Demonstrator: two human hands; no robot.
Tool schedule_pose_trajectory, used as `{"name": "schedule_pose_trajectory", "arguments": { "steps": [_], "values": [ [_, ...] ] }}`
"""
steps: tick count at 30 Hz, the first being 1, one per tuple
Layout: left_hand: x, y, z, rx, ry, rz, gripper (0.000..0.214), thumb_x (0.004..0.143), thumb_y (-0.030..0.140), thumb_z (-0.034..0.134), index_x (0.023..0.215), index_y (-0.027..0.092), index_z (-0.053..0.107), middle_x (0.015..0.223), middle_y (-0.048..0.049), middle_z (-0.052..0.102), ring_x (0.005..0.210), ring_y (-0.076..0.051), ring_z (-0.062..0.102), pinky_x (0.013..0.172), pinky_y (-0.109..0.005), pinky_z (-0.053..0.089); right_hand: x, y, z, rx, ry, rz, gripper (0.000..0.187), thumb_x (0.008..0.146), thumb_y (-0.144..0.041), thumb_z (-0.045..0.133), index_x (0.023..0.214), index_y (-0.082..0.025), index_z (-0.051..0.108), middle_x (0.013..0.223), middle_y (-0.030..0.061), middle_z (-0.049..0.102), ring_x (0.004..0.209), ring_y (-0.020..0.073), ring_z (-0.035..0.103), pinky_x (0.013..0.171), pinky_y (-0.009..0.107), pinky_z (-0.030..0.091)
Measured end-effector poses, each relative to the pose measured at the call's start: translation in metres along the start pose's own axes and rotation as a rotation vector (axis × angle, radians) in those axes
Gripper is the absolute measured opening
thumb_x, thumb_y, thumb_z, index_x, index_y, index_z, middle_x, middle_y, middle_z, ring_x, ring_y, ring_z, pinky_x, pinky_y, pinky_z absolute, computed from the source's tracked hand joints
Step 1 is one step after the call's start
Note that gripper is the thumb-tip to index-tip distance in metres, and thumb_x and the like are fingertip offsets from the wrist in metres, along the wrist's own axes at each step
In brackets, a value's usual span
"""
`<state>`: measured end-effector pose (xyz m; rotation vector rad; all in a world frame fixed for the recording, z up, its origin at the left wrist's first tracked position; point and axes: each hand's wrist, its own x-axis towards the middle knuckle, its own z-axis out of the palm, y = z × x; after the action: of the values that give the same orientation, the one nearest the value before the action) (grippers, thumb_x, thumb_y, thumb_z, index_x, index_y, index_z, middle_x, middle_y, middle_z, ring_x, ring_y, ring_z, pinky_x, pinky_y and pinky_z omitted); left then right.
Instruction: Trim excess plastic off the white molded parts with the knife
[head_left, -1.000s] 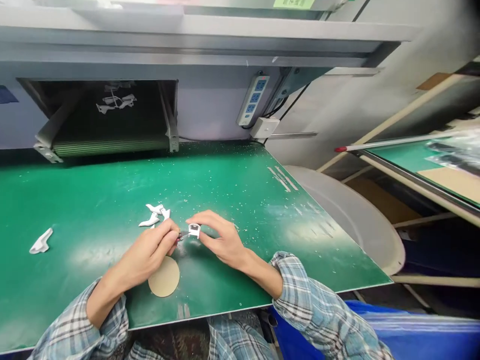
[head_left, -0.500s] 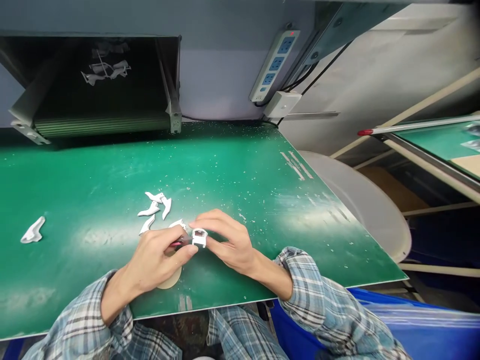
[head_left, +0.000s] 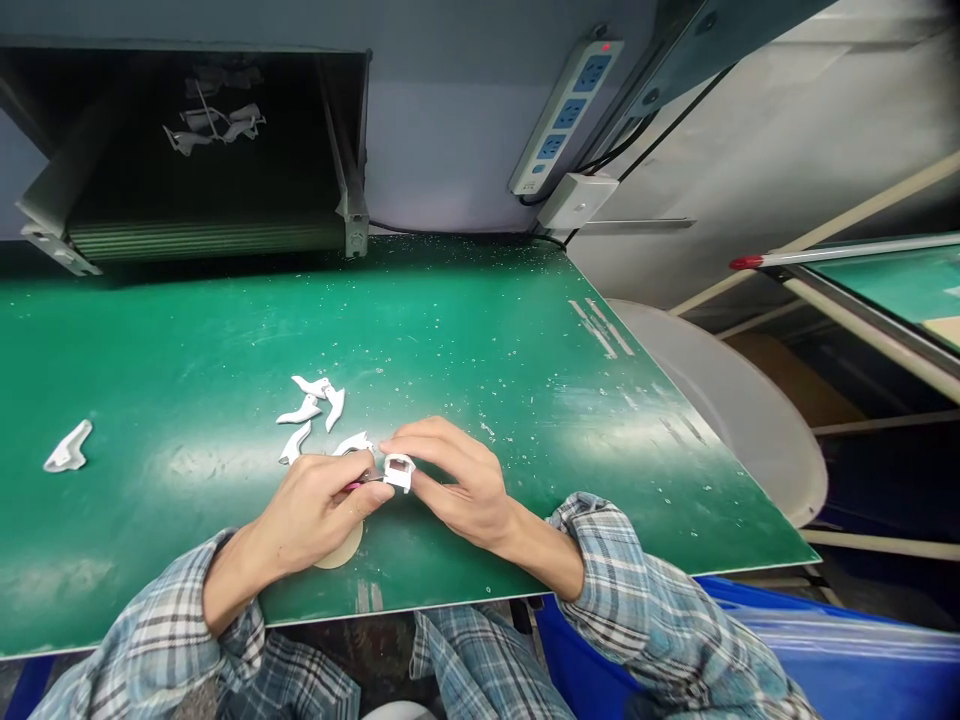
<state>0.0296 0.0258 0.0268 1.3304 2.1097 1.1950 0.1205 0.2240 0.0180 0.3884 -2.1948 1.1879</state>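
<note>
My right hand (head_left: 461, 485) pinches a small white plastic part (head_left: 398, 472) between thumb and fingers, its hollow side facing me. My left hand (head_left: 311, 510) is closed round a thin knife-like tool (head_left: 375, 478) with a metal tip and a bit of pink handle; most of it is hidden in the fingers. The tip touches or nearly touches the part's left side, and the left thumb lies against its lower edge. Just beyond my left hand lie several curved white plastic pieces (head_left: 308, 409). A beige disc (head_left: 343, 550) shows partly under that hand.
Far left on the green table (head_left: 225, 330) lies another white piece (head_left: 68, 447). A dark conveyor (head_left: 210, 235) with white parts (head_left: 217, 130) on it opens at the back left. A power strip (head_left: 568, 115) hangs on the wall; a large grey-white round tub (head_left: 727, 420) stands right.
The view has shifted slightly. Both hands keep hold of the tool and the white part in nearly the same place, with only a small shift of the left fingers.
</note>
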Motion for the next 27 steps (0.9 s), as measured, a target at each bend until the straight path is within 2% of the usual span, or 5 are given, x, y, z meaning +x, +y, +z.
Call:
{"name": "schedule_pose_trajectory", "arguments": {
  "steps": [9,13,18,23,27],
  "values": [
    [0.001,0.001,-0.003,-0.102,0.045,-0.032,0.044,0.107,0.047,0.051,0.073,0.019,0.049,0.061,0.0066,0.040,0.054,-0.010,0.033,0.053,-0.025,0.027,-0.001,0.001,0.004,0.111,-0.021,0.060,0.027,0.101,-0.019,0.067,0.127,-0.026,0.072,0.112,0.0076,0.078,0.102,0.0209,0.074,0.090,0.035,0.061],
    [0.003,0.003,-0.002,-0.113,0.178,-0.080,0.026,0.103,0.039,0.057,0.086,0.020,0.059,0.065,0.0060,0.049,0.056,-0.010,0.039,0.055,-0.023,0.032,-0.007,0.004,0.005,0.313,-0.099,0.327,0.036,0.096,-0.035,0.076,0.131,-0.029,0.072,0.109,0.0060,0.076,0.095,0.0203,0.072,0.083,0.032,0.061],
    [0.006,0.004,-0.004,-0.078,0.180,-0.107,0.025,0.103,0.035,0.055,0.084,0.020,0.059,0.062,0.0059,0.050,0.053,-0.010,0.040,0.052,-0.022,0.033,-0.006,0.006,0.003,0.718,-0.160,0.677,0.040,0.093,-0.046,0.078,0.129,-0.029,0.072,0.119,0.0070,0.074,0.092,0.0181,0.072,0.086,0.032,0.062],
    [0.000,-0.001,-0.008,0.321,0.303,0.012,0.029,0.104,0.048,0.058,0.110,0.021,0.066,0.082,-0.0013,0.072,0.064,-0.014,0.061,0.061,-0.025,0.043,0.002,0.003,0.001,0.780,-0.128,0.820,0.039,0.088,-0.046,0.082,0.116,-0.023,0.069,0.108,0.0077,0.072,0.090,0.0176,0.069,0.079,0.028,0.059],
    [-0.004,-0.008,-0.006,0.667,0.333,0.063,0.036,0.108,0.052,0.051,0.096,0.021,0.067,0.082,-0.0028,0.075,0.067,-0.016,0.066,0.057,-0.028,0.036,0.005,0.003,0.001,0.836,-0.151,0.869,0.042,0.084,-0.049,0.085,0.110,-0.021,0.067,0.101,0.0055,0.069,0.082,0.0150,0.064,0.071,0.026,0.055]
  ]
}}
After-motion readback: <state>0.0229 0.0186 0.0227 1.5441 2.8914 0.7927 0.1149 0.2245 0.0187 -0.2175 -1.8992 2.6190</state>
